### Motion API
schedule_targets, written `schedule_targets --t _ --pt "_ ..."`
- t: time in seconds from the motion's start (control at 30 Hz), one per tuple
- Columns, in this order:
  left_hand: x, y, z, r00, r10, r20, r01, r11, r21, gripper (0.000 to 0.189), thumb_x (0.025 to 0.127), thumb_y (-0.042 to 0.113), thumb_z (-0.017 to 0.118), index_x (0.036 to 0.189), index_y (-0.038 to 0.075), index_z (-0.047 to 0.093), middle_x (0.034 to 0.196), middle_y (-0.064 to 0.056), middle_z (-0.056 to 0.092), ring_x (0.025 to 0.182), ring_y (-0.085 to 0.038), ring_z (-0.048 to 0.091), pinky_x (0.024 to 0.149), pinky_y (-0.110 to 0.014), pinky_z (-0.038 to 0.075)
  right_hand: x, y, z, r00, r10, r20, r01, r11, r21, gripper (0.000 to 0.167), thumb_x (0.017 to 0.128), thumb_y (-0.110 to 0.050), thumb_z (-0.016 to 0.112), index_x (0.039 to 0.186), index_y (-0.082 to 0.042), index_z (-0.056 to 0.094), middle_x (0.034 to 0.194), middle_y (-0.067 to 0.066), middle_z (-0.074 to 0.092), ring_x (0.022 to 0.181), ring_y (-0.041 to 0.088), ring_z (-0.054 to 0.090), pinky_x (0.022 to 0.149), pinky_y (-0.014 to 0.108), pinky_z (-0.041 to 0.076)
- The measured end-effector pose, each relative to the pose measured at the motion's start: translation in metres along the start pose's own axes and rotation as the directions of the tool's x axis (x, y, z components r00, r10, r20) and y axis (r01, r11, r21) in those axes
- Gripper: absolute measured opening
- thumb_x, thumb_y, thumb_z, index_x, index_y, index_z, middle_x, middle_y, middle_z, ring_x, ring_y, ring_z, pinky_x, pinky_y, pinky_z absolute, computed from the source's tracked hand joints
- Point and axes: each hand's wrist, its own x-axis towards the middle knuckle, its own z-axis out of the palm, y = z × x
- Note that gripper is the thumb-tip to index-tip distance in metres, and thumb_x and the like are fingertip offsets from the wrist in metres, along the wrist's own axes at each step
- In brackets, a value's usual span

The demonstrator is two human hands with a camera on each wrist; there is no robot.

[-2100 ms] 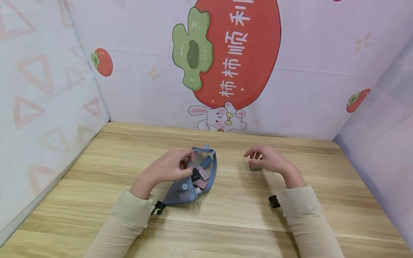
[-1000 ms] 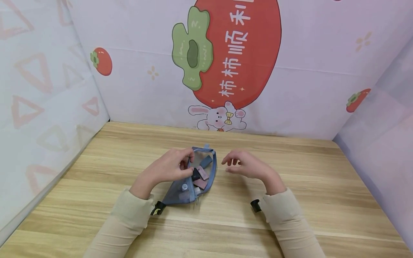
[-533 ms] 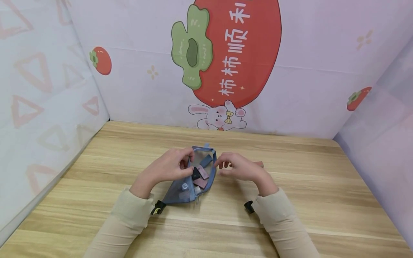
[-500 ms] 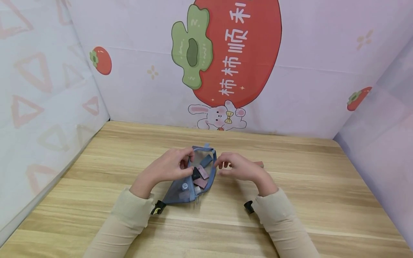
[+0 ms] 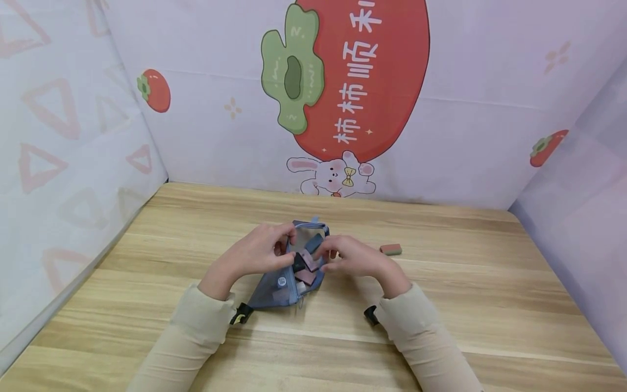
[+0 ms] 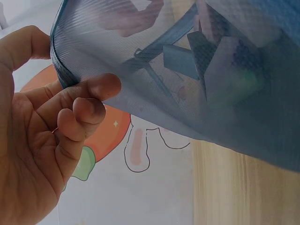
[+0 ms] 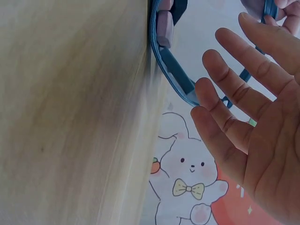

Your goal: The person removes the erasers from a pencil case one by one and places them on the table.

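Closest to my head camera are two beige cloth sleeves. Past them, my left hand has its fingers curled, and they hold the edge of a blue, see-through mesh pouch. My right hand has its fingers spread out a little and loosely bent, over the pouch's open mouth. From here I can't tell if they touch its rim.

The pouch lies between my two hands on the light brown wooden counter. Inside it I see a black block, a flat dusty-pink block, a pale purple block and a dark blue block. To the right, past my right hand, a small red and green block sits on the counter. Behind everything is a white wall with a bunny on it.
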Motion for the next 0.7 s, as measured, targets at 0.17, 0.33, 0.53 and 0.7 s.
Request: schedule_targets --t 0.17,0.33,0.53,0.7 --pt "0.0 0.0 0.0 1.0 -0.003 -0.001 0.003 1.0 0.008 0.016 0.082 0.018 0.064 0.095 0.012 0.058 0.064 0.008 0.054 0.059 -0.005 0.051 0.058 -0.023 0.045 0.006 -0.004 0.005 0.999 0.001 0.037 -0.001 1.0 -0.006 0.021 0.091 -0.013 0.069 0.112 -0.008 0.071 0.107 0.004 0.068 0.095 0.018 0.061 0.086 0.034 0.052" --pt "0.0 0.0 0.0 1.0 0.001 0.001 -0.001 1.0 -0.001 0.016 0.081 0.017 0.064 0.095 0.013 0.057 0.065 0.008 0.055 0.059 -0.005 0.051 0.057 -0.022 0.045 0.011 -0.01 0.01 0.997 0.017 0.081 -0.016 1.0 -0.006 0.021 0.091 -0.012 0.068 0.112 -0.009 0.072 0.107 0.002 0.068 0.096 0.016 0.062 0.085 0.029 0.051" --pt "0.0 0.0 0.0 1.0 0.006 0.001 -0.006 1.0 -0.008 0.016 0.081 0.017 0.064 0.095 0.013 0.058 0.064 0.009 0.055 0.059 -0.005 0.051 0.058 -0.022 0.045 0.017 -0.015 0.017 0.991 -0.005 0.131 0.003 1.0 0.018 0.019 0.091 -0.01 0.069 0.11 -0.009 0.072 0.105 0.001 0.068 0.093 0.01 0.062 0.084 0.027 0.053" --pt "0.0 0.0 0.0 1.0 0.009 0.002 -0.009 1.0 -0.01 0.016 0.081 0.017 0.064 0.096 0.012 0.058 0.064 0.009 0.054 0.059 -0.005 0.05 0.057 -0.023 0.044 0.022 -0.018 0.022 0.985 -0.051 0.163 0.05 0.999 0.014 0.017 0.09 -0.009 0.069 0.107 -0.007 0.072 0.102 0.002 0.068 0.085 0.003 0.059 0.078 0.021 0.051"
